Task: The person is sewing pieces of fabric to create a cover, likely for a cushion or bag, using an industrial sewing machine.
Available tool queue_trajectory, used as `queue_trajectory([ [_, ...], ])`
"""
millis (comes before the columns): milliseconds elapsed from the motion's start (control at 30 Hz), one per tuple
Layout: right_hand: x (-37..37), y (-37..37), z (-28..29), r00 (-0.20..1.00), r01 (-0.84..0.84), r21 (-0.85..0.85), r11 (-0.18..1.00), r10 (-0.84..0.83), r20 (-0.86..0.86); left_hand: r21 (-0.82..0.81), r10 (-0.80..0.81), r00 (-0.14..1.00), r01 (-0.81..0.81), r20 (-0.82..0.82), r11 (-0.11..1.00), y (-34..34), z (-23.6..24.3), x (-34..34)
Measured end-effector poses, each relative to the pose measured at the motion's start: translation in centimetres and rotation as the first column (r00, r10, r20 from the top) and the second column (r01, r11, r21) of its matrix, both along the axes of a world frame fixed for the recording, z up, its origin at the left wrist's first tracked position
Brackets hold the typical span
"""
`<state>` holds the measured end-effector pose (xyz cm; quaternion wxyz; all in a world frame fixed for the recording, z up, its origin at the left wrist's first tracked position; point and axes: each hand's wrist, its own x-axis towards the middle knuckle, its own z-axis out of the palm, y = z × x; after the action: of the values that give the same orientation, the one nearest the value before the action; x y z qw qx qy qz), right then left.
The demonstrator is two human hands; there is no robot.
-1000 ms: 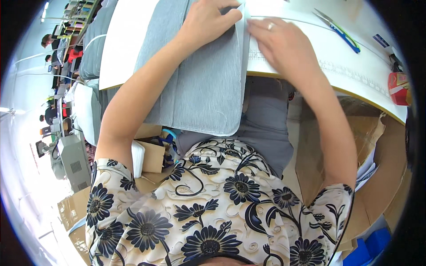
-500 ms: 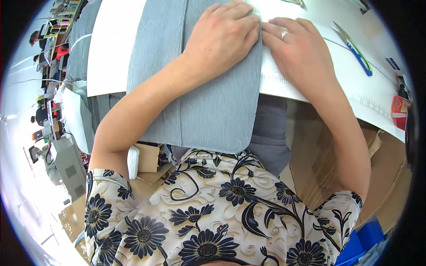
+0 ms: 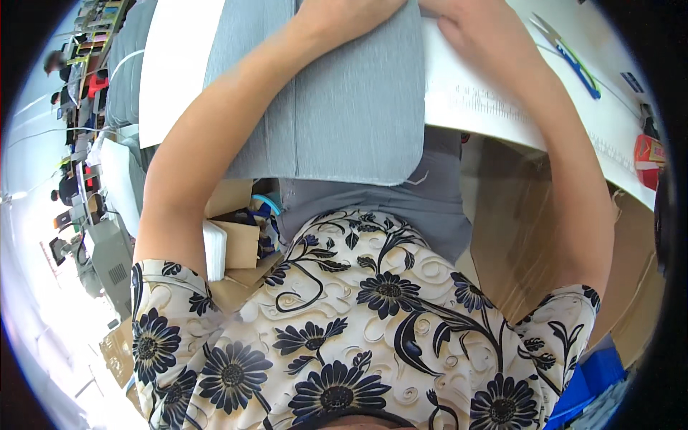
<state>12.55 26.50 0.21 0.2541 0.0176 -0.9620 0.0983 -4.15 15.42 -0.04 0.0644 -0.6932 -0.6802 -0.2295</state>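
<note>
The hands are both cut by the upper edge. The left hand (image 3: 351,16) lies over the grey panel (image 3: 358,118), its fingertips out of sight, so whether it grips or only presses cannot be told. The right hand (image 3: 473,25) is at the panel's right edge, fingers cut off too; its hold cannot be told either.

From the left, people sit in the bright background, a vented grey machine (image 3: 115,265) below them. Nearer is a grey stack (image 3: 127,89), just left of the white worktop (image 3: 451,72). The panel lies on the worktop with its near end over the front edge, above the lap; seams run lengthwise under the left forearm, and its near right corner is rounded. Below its left side are a white pad (image 3: 215,251) and a carton (image 3: 241,246). Grey trousers (image 3: 441,204) show beyond the flowered shirt (image 3: 387,287), with a pale thread by the rounded corner. Right of that, ruler marks (image 3: 480,102) run along the worktop. A big cardboard box (image 3: 512,222) stands below, behind the right forearm. Scissors (image 3: 576,69) lie farther back, blue and green handled, well apart from the hands. A blue bin (image 3: 602,376) sits low right; a red box (image 3: 648,161) is at the worktop's far right.
</note>
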Motion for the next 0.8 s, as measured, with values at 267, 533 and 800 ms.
queue_trajectory([
  [267, 4.9, -4.1, -2.7, 0.996, -0.033, -0.010, 0.999, 0.032, -0.083, -0.119, -0.077, 0.989, 0.092, 0.124, 0.989, -1.8, 2.1, 0.9],
  [533, 4.8, -5.5, -0.4, 1.000, 0.006, 0.164, 0.986, -0.008, 0.014, -0.161, 0.049, 0.998, -0.053, -0.029, 0.986, -6.5, 2.4, 4.4],
  [800, 5.0, -6.3, -0.2, 1.000, 0.016, 0.188, 0.982, -0.017, 0.003, -0.058, 0.094, 0.990, -0.100, -0.102, 0.993, -7.5, 1.9, 5.6],
])
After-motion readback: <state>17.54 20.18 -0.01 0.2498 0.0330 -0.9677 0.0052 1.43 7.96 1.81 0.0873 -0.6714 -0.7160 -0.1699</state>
